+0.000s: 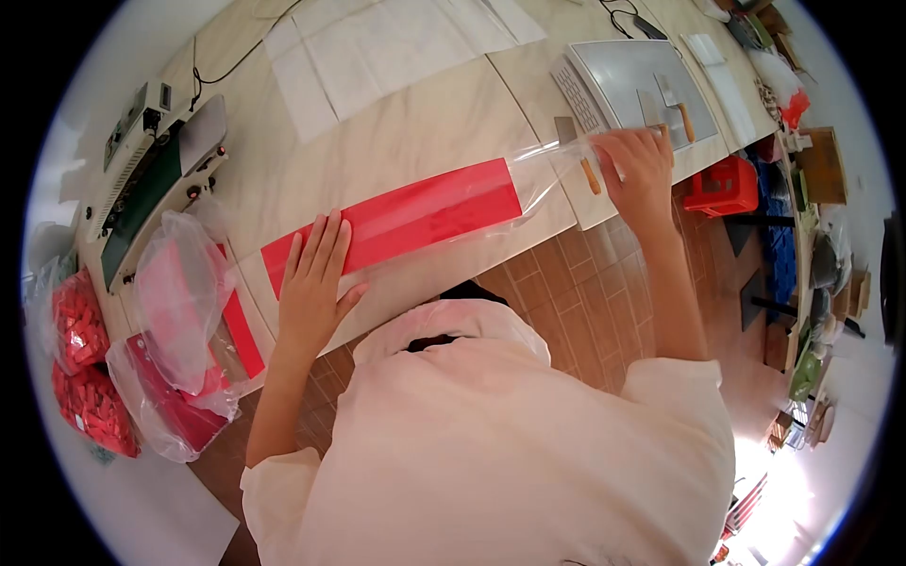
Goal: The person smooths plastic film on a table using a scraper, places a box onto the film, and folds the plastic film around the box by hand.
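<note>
A long red strip lies on the table inside a clear plastic sleeve, whose empty part stretches off to the right. My left hand rests flat with spread fingers on the strip's left part. At the sleeve's right end, my right hand has its fingers closed on the clear plastic, near the table's front edge. Close to my right hand lie scrapers with wooden handles, one beside the sleeve and another on a grey metal plate.
A sealing machine stands at the left, with plastic bags of red material in front of it. White sheets lie at the back of the table. A red crate is below the right edge.
</note>
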Available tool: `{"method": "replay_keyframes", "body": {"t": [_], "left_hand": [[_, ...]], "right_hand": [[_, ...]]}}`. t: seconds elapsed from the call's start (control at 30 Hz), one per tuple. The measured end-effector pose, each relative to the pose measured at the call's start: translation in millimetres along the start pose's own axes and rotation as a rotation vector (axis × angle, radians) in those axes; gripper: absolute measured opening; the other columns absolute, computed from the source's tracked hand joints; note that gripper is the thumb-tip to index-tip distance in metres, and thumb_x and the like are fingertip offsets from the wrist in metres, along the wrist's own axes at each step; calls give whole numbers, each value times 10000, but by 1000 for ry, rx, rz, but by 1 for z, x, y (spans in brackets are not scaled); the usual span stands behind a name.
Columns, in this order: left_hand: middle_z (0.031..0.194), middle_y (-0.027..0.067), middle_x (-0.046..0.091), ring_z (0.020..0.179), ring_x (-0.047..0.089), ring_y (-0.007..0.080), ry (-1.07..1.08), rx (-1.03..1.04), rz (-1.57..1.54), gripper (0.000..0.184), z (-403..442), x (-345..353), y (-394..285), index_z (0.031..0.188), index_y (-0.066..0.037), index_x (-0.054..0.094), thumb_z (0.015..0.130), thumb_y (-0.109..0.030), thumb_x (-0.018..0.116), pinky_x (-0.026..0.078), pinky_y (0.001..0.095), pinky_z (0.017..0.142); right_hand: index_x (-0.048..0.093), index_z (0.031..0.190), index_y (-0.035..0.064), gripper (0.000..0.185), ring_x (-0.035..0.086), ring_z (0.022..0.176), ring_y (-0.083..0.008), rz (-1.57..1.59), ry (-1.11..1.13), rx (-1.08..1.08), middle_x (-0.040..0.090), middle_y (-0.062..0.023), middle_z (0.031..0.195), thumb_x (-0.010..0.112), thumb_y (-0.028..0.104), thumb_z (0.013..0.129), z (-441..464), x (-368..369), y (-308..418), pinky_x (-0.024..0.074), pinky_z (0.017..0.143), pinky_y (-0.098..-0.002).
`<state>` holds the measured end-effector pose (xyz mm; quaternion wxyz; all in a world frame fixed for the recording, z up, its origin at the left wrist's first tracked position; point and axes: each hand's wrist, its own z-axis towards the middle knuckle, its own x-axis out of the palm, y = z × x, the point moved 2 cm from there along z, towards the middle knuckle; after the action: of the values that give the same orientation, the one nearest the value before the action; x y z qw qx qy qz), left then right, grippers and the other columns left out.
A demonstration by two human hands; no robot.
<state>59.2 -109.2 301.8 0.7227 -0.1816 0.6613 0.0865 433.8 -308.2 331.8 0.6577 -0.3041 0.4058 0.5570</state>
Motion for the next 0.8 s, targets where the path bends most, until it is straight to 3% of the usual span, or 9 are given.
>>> {"method": "replay_keyframes", "body": {"t": [0.03, 0.1, 0.13, 0.2, 0.33, 0.53, 0.6, 0.7, 0.8], "left_hand": [[1591, 98, 323, 1466, 305, 277, -10, -7, 6, 789, -2, 1, 0, 1525, -60, 328, 906, -481, 579, 247, 466, 1191], [1590, 115, 317, 1472, 290, 289, 0, -11, 0, 792, -3, 1, -1, 1529, -51, 315, 902, -441, 602, 234, 470, 1196], [1590, 131, 312, 1478, 275, 302, 9, -8, -3, 798, -3, 2, -1, 1534, -43, 302, 897, -401, 625, 221, 475, 1201], [1589, 131, 314, 1475, 280, 301, 18, -3, -10, 791, -1, 0, -2, 1534, -45, 304, 902, -401, 618, 219, 473, 1201], [1590, 131, 315, 1471, 292, 302, 21, 7, -34, 770, 1, -5, 0, 1535, -49, 306, 916, -398, 600, 218, 472, 1201], [1585, 101, 335, 1464, 306, 279, -32, 31, -22, 772, 1, -2, 3, 1523, -75, 346, 893, -425, 620, 239, 458, 1188], [1588, 103, 328, 1465, 303, 278, -15, 29, -29, 772, 1, -1, 3, 1523, -75, 347, 887, -410, 630, 241, 462, 1187], [1585, 101, 328, 1454, 313, 279, -13, 17, -37, 773, 2, -3, 3, 1516, -77, 362, 869, -382, 657, 249, 468, 1182], [1552, 104, 362, 1408, 354, 303, -37, 9, -66, 771, 2, -6, 3, 1505, -85, 387, 850, -354, 690, 273, 479, 1168]], "right_hand": [[679, 1058, 123, 305, 620, 979, -201, 1, 4, -3, 679, -16, 1009, 704, 32, 768, -10, 6, 2, 399, 1028, -403], [595, 1282, 97, 492, 598, 1043, -188, 782, -70, 657, 666, -41, 1089, 721, 114, 807, -32, 24, -8, 380, 1049, -387], [595, 1282, 97, 492, 598, 1043, -188, 781, -71, 661, 666, -41, 1089, 721, 114, 807, -41, 39, -12, 380, 1049, -387], [453, 1431, 43, 670, 534, 1176, -200, 1398, 79, 828, 601, -79, 1239, 727, 244, 854, -54, 75, -17, 343, 1087, -381], [372, 1479, 17, 837, 461, 1285, -217, 1451, 277, 789, 520, -105, 1341, 733, 432, 848, -34, 70, 1, 307, 1121, -380], [440, 1449, 57, 976, 503, 1245, -198, 1305, -156, 667, 562, -94, 1304, 789, 608, 723, -19, 86, -15, 340, 1093, -357], [530, 1362, 53, 676, 553, 1135, -165, 1473, 178, 545, 647, -42, 1135, 695, 489, 872, -31, 100, -29, 367, 1055, -362], [624, 1207, 40, 485, 599, 1074, -154, 1270, 244, 859, 658, -51, 1144, 730, 368, 865, -52, 74, -21, 417, 993, -319], [655, 1045, 48, 216, 604, 1103, -180, 1192, 179, 776, 689, -53, 1049, 673, 216, 910, -74, 37, -1, 405, 1030, -340]]}}
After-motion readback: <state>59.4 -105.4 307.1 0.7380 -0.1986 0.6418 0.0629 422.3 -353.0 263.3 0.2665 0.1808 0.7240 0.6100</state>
